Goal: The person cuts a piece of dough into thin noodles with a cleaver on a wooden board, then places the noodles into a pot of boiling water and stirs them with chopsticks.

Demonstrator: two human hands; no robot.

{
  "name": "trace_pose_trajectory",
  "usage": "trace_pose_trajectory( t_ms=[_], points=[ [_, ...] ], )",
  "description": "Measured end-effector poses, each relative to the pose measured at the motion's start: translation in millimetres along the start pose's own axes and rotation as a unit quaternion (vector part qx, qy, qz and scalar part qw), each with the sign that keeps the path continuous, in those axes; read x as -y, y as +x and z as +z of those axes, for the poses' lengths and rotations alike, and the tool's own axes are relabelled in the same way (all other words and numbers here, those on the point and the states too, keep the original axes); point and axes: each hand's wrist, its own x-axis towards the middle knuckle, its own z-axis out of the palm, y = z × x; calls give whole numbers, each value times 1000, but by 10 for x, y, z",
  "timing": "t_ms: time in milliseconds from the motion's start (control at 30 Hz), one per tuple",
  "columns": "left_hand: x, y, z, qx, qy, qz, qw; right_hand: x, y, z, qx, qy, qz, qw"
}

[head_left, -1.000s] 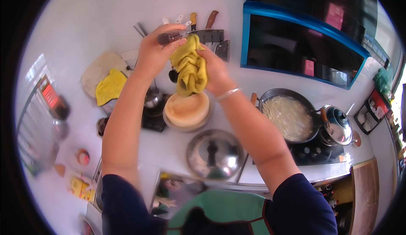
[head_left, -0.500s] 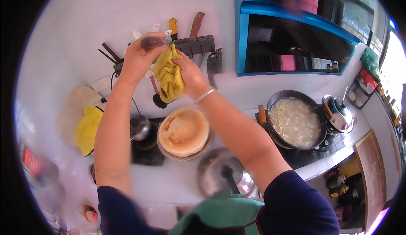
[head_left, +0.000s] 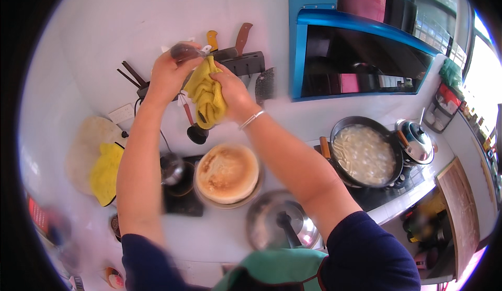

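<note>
My left hand [head_left: 168, 74] is raised against the wall and closed around a utensil with a dark, rounded end [head_left: 184, 53]. A thin part of it runs rightward to the cloth; its exact kind I cannot make out. Bunched in my right hand [head_left: 234, 89] is a yellow cloth [head_left: 207, 94], its upper end touching the utensil. Behind both hands is a dark wall-mounted knife rack [head_left: 247, 63], holding a brown-handled knife [head_left: 243, 38] and a yellow-handled knife [head_left: 212, 38]. Below the cloth hangs a black ladle [head_left: 197, 134].
A round browned flatbread [head_left: 227, 173] sits on a plate beside a metal lid [head_left: 261, 220]. At right, a black wok [head_left: 342, 173] holds pale noodles in bubbling liquid, next to a lidded pot [head_left: 418, 149]. A blue-framed range hood [head_left: 298, 55] juts out above. Another yellow cloth [head_left: 107, 173] hangs at left.
The view has tilted slightly, so the wall and counter sit a little differently in it. Both hands keep hold of the utensil and the cloth, nearly in the same place.
</note>
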Motion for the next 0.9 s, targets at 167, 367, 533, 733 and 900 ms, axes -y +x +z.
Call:
trace_pose_trajectory(
  t_ms=[167,367,533,733,900],
  points=[
    [38,45,11,22,37,-16,999,-39,21,-46,-14,6,5,1000],
    [150,618,-123,51,194,55,978,35,-6,-110,-33,-3,-6,999],
    [617,1312,119,-25,182,58,981,181,-317,-239,-41,-21,-13,999],
    [1322,1354,808,-73,268,-33,960,461,-779,-522,-79,-81,-11,993],
    [1698,1162,1085,-109,261,62,957,816,-1606,-476,-113,-44,-28,992]
  ],
)
